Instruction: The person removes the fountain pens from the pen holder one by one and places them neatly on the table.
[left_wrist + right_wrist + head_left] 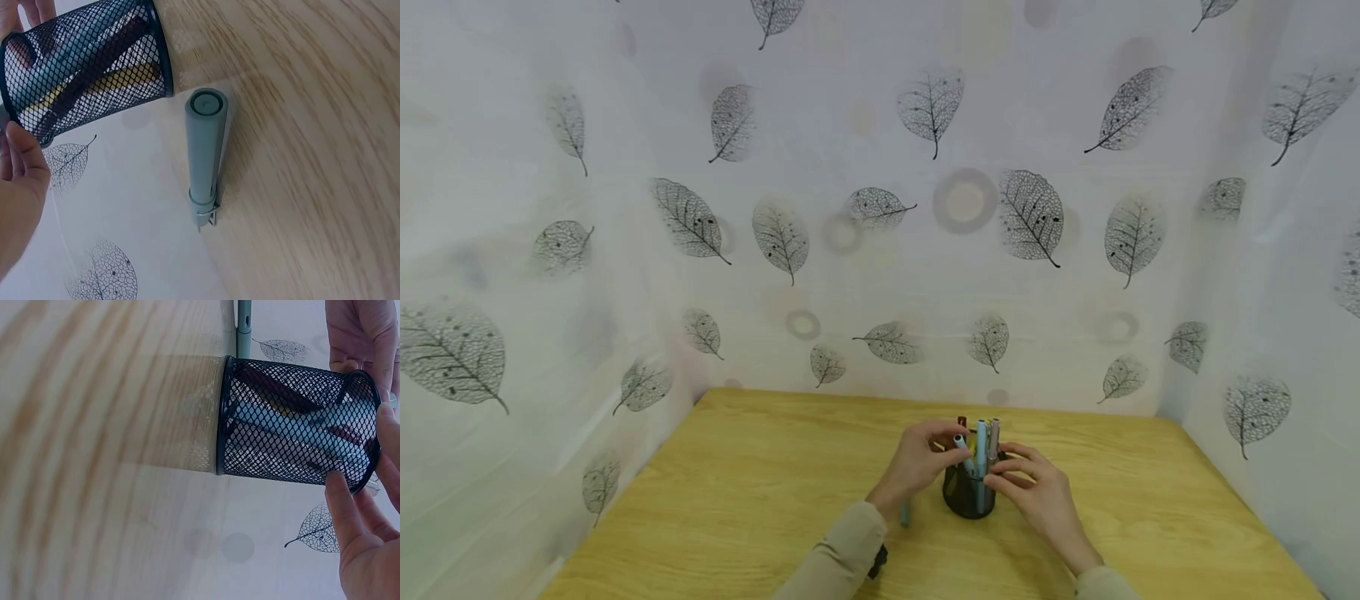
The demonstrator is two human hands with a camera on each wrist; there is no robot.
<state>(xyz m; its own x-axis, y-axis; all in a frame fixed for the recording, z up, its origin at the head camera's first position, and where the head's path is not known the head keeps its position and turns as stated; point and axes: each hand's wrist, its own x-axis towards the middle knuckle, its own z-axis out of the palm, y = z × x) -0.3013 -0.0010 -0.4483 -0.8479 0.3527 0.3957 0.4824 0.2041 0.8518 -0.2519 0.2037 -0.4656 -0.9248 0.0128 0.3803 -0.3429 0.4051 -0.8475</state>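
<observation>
A black mesh pen holder (968,496) stands upright on the table with several pens in it. My left hand (917,457) is at its top, thumb and fingers pinching the capped end of a slanted light-blue pen (961,442). At the right side, my right hand (1036,490) holds the holder by its rim; fingertips (337,482) rest against the mesh in the right wrist view. A taller light-blue pen (981,437) and a greyish-pink pen (995,435) rise between the hands. A grey-green pen (205,147) with a metal clip lies on the table, left of the holder.
The pale wood table (760,483) reaches back to a white sheet (865,275) printed with leaves, which also closes off the left and right sides. A small black item (877,562) shows beside the left sleeve (842,554).
</observation>
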